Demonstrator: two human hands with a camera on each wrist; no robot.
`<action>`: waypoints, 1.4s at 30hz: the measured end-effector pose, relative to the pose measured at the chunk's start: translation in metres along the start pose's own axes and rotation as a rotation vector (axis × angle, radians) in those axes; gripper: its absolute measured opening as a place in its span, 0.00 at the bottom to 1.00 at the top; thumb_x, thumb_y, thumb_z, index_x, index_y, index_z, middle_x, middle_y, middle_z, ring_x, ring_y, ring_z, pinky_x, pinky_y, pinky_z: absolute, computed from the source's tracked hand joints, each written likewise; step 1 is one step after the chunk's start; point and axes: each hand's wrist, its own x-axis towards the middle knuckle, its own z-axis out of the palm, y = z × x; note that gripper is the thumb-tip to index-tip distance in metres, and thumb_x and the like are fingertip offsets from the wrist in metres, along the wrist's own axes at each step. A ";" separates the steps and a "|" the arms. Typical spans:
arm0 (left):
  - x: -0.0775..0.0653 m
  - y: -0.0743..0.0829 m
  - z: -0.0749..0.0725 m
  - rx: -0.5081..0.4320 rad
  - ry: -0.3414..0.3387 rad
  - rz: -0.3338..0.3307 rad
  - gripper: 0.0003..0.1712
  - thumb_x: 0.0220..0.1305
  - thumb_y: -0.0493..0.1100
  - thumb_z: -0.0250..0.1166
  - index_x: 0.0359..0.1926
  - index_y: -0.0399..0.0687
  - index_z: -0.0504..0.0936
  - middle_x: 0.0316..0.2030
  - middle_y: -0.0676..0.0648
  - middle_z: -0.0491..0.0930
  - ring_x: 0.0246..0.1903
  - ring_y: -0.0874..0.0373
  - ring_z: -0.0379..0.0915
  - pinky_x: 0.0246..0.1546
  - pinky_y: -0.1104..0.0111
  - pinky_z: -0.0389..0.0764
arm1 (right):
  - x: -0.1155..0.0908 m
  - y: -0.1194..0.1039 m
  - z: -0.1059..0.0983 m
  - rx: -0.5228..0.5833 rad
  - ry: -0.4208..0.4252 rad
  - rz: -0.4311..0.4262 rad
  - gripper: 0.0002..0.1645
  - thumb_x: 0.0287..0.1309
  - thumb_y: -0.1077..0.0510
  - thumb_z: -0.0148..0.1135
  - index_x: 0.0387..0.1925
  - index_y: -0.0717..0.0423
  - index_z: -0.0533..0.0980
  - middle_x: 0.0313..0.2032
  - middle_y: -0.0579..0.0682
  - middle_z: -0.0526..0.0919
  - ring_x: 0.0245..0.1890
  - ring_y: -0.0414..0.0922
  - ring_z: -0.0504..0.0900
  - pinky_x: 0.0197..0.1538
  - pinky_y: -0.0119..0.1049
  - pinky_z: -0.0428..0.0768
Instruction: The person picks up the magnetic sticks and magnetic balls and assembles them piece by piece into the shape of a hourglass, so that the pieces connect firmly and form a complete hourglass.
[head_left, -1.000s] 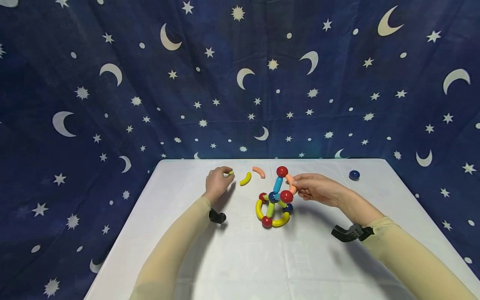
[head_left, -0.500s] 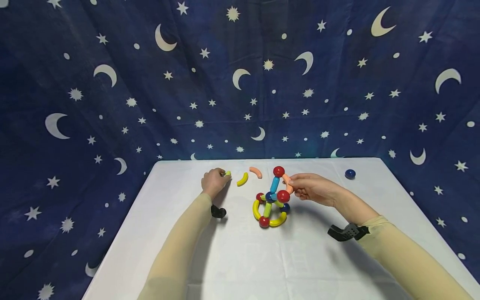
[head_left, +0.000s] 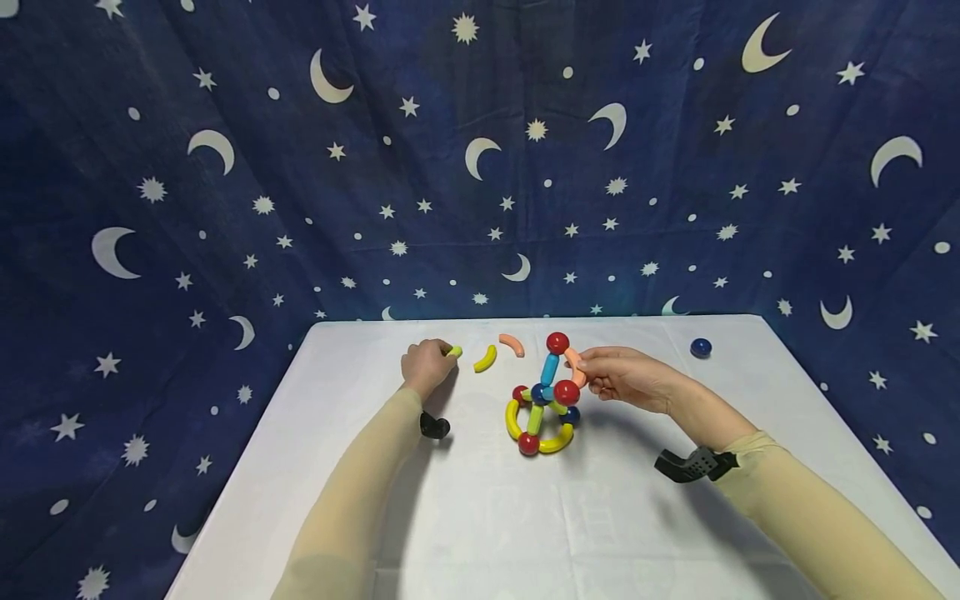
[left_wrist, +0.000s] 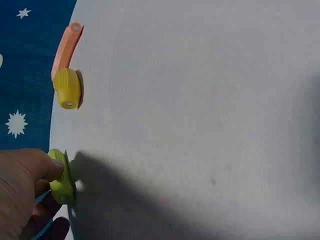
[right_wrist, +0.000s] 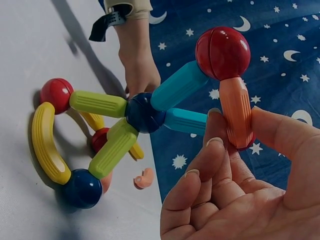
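My left hand [head_left: 426, 367] pinches a straight light-green magnetic rod [left_wrist: 62, 182] between thumb and fingers, low over the far left of the table. With thumb and fingertips my right hand [head_left: 630, 379] holds a curved orange magnetic rod [right_wrist: 235, 110], part of a magnetic ball-and-rod structure [head_left: 538, 394]. Its base joins red and blue balls with curved yellow rods. Green rods rise from there to a central blue ball [right_wrist: 145, 112]. Two light-blue rods [right_wrist: 180, 85] lead up to red balls [right_wrist: 222, 52], which the orange rod links; the lower of these is mostly hidden behind my fingers in the right wrist view.
A loose curved yellow rod [head_left: 485, 358] and a loose curved orange rod [head_left: 512, 344] lie between my left hand and the structure. At the far right rests a blue ball [head_left: 701, 347]. A star-patterned cloth [head_left: 480, 167] hangs behind the white table [head_left: 480, 517].
The head view has shifted slightly. My left hand has drawn a little nearer with the green rod, which shows more now. The right hand keeps its hold on the orange rod.
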 end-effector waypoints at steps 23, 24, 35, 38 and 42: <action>-0.014 0.002 -0.012 -0.289 -0.003 0.085 0.21 0.69 0.49 0.66 0.58 0.45 0.84 0.46 0.47 0.85 0.45 0.49 0.80 0.51 0.54 0.75 | -0.001 0.002 0.001 0.014 0.006 0.006 0.26 0.70 0.51 0.63 0.59 0.65 0.72 0.35 0.48 0.82 0.33 0.44 0.75 0.39 0.33 0.75; -0.015 0.004 -0.012 -0.351 -0.012 0.088 0.21 0.69 0.49 0.66 0.58 0.44 0.83 0.46 0.47 0.85 0.45 0.50 0.80 0.50 0.55 0.76 | -0.002 0.002 0.001 0.012 0.001 0.001 0.26 0.70 0.51 0.63 0.59 0.65 0.73 0.35 0.48 0.82 0.33 0.43 0.75 0.39 0.33 0.75; -0.036 0.029 -0.009 -0.904 -0.175 0.067 0.20 0.65 0.43 0.69 0.54 0.37 0.79 0.45 0.44 0.83 0.45 0.54 0.78 0.57 0.53 0.76 | -0.003 0.003 0.001 0.027 -0.003 -0.009 0.24 0.70 0.51 0.63 0.58 0.64 0.74 0.35 0.48 0.82 0.32 0.42 0.75 0.37 0.32 0.75; -0.047 0.036 -0.007 -0.962 -0.219 0.114 0.20 0.65 0.43 0.69 0.54 0.37 0.79 0.44 0.45 0.83 0.45 0.55 0.78 0.60 0.49 0.74 | -0.003 0.003 0.000 0.035 -0.004 -0.012 0.23 0.70 0.52 0.63 0.58 0.63 0.75 0.35 0.48 0.82 0.32 0.42 0.75 0.37 0.32 0.75; -0.062 0.044 -0.005 -0.990 -0.274 0.184 0.19 0.65 0.44 0.72 0.53 0.40 0.81 0.44 0.47 0.84 0.47 0.55 0.79 0.60 0.55 0.75 | -0.003 0.004 0.000 0.038 -0.015 -0.025 0.21 0.70 0.53 0.62 0.57 0.63 0.75 0.34 0.47 0.82 0.32 0.41 0.75 0.38 0.32 0.75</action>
